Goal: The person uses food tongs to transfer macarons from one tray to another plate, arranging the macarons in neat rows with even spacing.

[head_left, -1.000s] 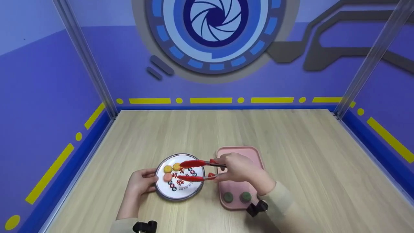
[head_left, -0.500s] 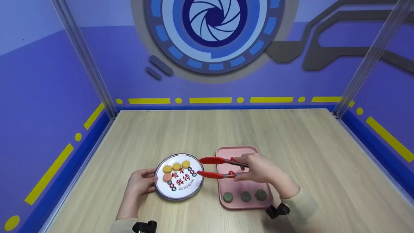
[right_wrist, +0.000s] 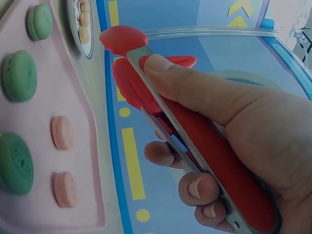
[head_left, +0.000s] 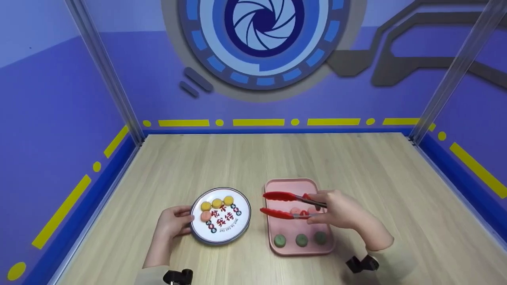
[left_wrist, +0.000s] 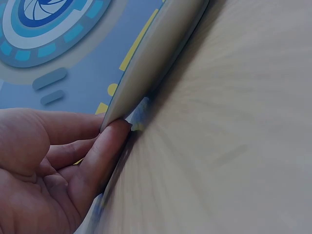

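My left hand [head_left: 173,222] pinches the left rim of a white plate [head_left: 237,227] with dark rim lines and red lettering; the left wrist view shows its underside [left_wrist: 161,58] between thumb and fingers. Three yellow macarons [head_left: 216,203] and a pink macaron [head_left: 205,216] lie on it. My right hand [head_left: 340,209] grips red-tipped metal tongs [right_wrist: 209,161], their tips apart with nothing between them, over a pink tray [head_left: 291,184]. Three green macarons [head_left: 302,240] line the tray's near end. Two pink macarons [right_wrist: 62,132] lie further up it, partly hidden by the tongs in the head view.
The plate and tray stand side by side on a light wood table [head_left: 190,158], with a narrow gap between them. Blue-purple panels [head_left: 130,71] wall in the back and both sides. Metal posts [head_left: 107,75] stand at the back corners.
My right hand has drawn the tongs rightward from over the plate to over the tray. A third yellow macaron, earlier behind the tong tip, shows on the plate. The left hand stays put.
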